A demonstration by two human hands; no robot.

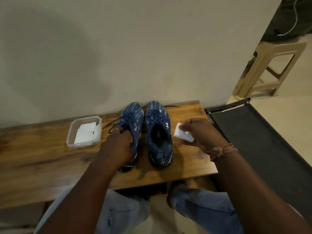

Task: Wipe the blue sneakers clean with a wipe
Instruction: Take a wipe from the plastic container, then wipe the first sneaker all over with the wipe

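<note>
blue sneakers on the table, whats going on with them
A person sits at a wooden table with a pair of blue knit sneakers in front of them. The left hand grips the left sneaker around its opening, while the right hand holds a folded white wipe beside the right sneaker, not touching it. A clear plastic container with more white wipes sits to the left.

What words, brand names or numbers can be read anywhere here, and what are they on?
No readable words or numbers anywhere.
Right sneaker: a small white squiggle mark on its side, a logo rather than letters.
Inside that sneaker: a faint insole mark, too small and dark to read.
Left sneaker, white wipe in the right hand, and plastic tub: no text visible.
</note>
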